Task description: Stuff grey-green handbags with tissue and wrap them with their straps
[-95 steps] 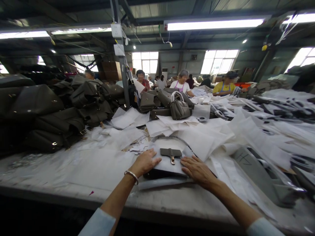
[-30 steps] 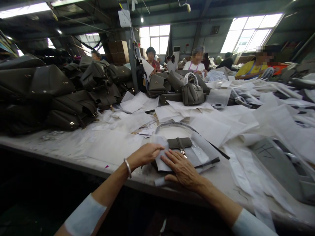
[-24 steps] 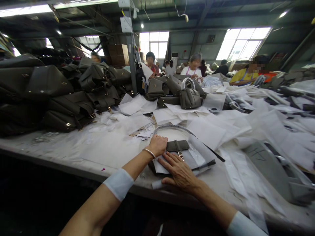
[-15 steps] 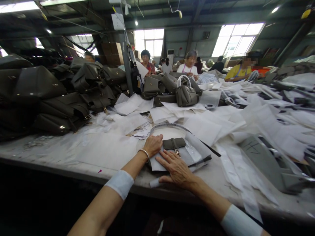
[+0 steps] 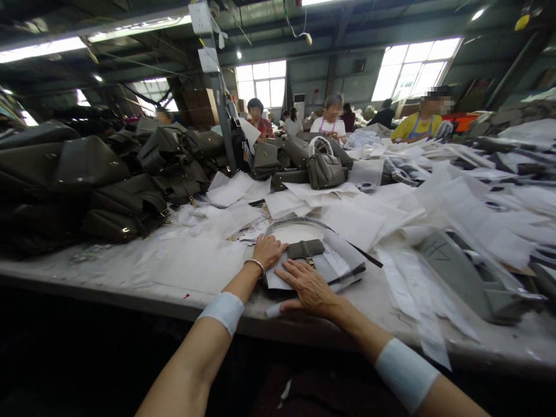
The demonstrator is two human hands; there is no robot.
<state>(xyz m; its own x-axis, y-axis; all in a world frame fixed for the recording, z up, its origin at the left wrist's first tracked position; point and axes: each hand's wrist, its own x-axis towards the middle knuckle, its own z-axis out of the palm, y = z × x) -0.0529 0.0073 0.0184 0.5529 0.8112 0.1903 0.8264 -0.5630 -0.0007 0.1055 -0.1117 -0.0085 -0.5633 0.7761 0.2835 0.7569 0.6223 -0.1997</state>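
Note:
A dark grey-green handbag (image 5: 306,249) lies flat near the table's front edge, its strap tab and gold-coloured buckle showing. White wrapping sheet (image 5: 282,282) covers much of the bag's front, and its wrapped handle (image 5: 299,220) arches away from me. At the bag's left side my left hand (image 5: 268,252) is closed, fingertips curled beside the tab; what they pinch is hidden. My right hand (image 5: 309,288) rests flat on the covered front, fingers stretched just below the buckle. By its thumb is a small white piece (image 5: 273,310).
Dark handbags (image 5: 91,174) are heaped at the left. Another handbag (image 5: 325,169) stands upright behind the work. Loose white sheets (image 5: 360,220) spread across the middle and right, beside a grey tape dispenser-like object (image 5: 460,272). Several people sit across the table; a post (image 5: 226,116) rises there.
The view has shifted a little, so the near end of the table and the heap at left appear moved slightly. Both hands keep nearly the same places on the handbag.

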